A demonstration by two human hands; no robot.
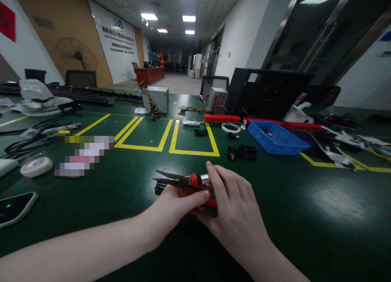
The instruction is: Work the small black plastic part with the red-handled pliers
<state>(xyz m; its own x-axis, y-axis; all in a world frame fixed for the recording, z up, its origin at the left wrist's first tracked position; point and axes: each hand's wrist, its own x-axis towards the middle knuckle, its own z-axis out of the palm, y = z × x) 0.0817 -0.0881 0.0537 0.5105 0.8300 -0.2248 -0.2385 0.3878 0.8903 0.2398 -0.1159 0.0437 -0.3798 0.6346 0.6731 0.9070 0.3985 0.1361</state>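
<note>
Low in the middle of the head view, both my hands meet around needle-nose pliers (172,179) with red handles. Their dark jaws point left and stand slightly apart. My left hand (180,202) is closed, its thumb lying across the red handle area. A black ribbed piece (160,187) shows just beyond that hand, under the jaws; what it is I cannot make out. My right hand (235,202) curls round the handle end from the right, its index finger raised beside a short silver cylinder (204,179). The fingers hide much of the handles.
Yellow tape (140,147) marks rectangles on the green table. A blue tray (276,139) stands right of centre, near black cable bundles (241,152). Power supply units (157,99) and a large black panel (269,90) stand behind. Leftward lie a tape roll (36,167) and cables.
</note>
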